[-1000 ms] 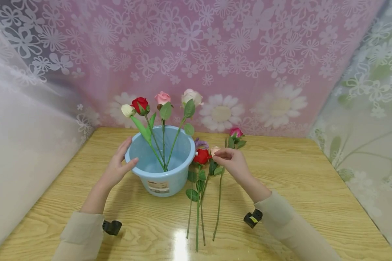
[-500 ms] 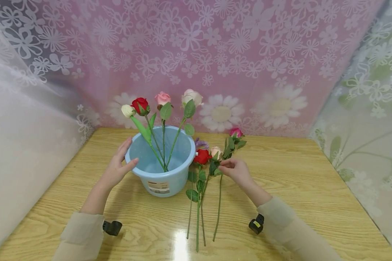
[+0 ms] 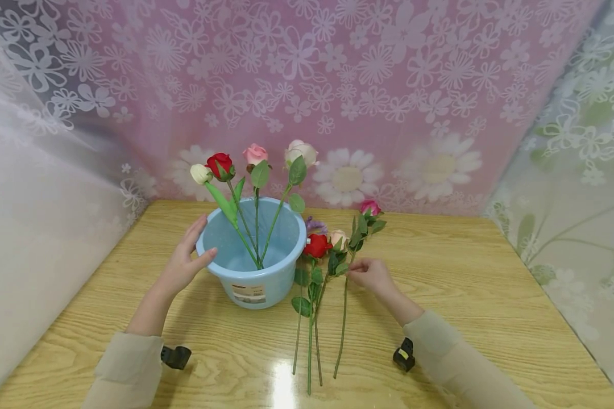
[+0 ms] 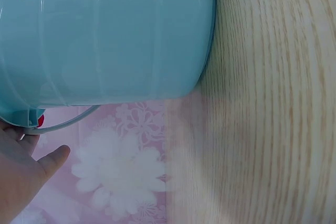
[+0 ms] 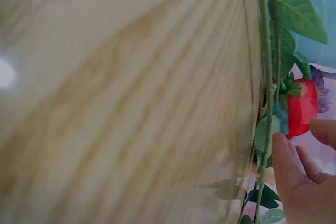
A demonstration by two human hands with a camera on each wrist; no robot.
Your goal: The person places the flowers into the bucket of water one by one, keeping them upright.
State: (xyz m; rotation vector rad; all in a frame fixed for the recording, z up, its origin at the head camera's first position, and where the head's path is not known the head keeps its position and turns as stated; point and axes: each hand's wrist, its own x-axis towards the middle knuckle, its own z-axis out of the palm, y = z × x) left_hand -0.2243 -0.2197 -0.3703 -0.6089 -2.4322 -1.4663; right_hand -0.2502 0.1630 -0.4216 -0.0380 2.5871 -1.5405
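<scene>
The bucket [image 3: 282,284] is smooth, lightly glossy plastic. Its label [image 3: 249,293] looks like smooth printed paper. The tabletop [image 3: 450,272] shows wood grain under a glossy finish, with a bright reflection. The red rose on the tabletop [image 3: 318,245] has cloth-like, matt petals. The left sleeve [image 3: 128,360] is matt cloth. The left wrist camera [image 3: 175,357] looks like plastic.

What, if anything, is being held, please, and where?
The left hand touches the rim of the light-blue plastic bucket; whether the right hand pinches the green stem of the magenta rose is unclear.
</scene>
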